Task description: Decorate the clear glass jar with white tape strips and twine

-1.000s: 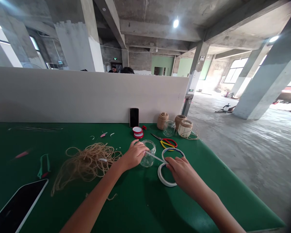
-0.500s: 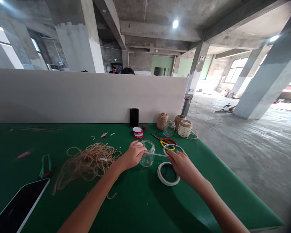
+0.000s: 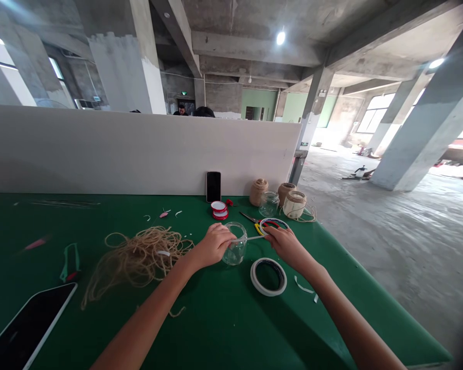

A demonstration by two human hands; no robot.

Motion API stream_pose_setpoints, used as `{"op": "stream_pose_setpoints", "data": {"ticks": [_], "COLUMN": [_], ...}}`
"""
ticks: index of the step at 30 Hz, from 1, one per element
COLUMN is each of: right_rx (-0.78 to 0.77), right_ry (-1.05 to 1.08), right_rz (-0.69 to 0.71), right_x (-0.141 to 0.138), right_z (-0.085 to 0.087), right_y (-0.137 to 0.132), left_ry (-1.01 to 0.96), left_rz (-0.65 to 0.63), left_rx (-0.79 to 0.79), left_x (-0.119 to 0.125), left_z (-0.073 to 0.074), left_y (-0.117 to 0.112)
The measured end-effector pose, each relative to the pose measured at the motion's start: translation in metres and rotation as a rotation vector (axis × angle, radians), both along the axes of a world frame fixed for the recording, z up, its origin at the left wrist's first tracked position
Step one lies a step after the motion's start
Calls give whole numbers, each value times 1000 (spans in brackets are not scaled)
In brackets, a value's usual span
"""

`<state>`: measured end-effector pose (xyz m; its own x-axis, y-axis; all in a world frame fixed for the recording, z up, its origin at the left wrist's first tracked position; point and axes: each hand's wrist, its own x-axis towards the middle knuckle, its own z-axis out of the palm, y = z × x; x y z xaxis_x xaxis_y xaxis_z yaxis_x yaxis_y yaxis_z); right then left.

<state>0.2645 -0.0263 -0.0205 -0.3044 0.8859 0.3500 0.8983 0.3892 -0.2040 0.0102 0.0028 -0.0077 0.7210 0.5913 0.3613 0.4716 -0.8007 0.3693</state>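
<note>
Your left hand (image 3: pixel 213 245) grips a clear glass jar (image 3: pixel 236 251) on the green table (image 3: pixel 224 318), while your right hand (image 3: pixel 287 244) pinches a white tape strip (image 3: pixel 252 238) running to the jar, near a tape roll (image 3: pixel 268 290).

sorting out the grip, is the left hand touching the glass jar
Touching: the head view shows the left hand with its fingers lying on the glass jar near the rim.
</note>
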Motion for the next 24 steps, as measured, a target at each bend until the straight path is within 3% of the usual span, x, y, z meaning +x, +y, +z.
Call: {"op": "stream_pose_setpoints", "data": {"ticks": [16,24], "right_rx": [-26,32], "right_ry": [82,44], "right_rz": [105,28], "right_x": [-12,-5], "right_z": [-4,10], "right_y": [48,24], "left_ry": [-3,-9], "left_rz": [-15,-23], "left_rx": [-100,-96], "left_x": [-1,-3], "left_z": [6,8], "left_y": [4,3]}}
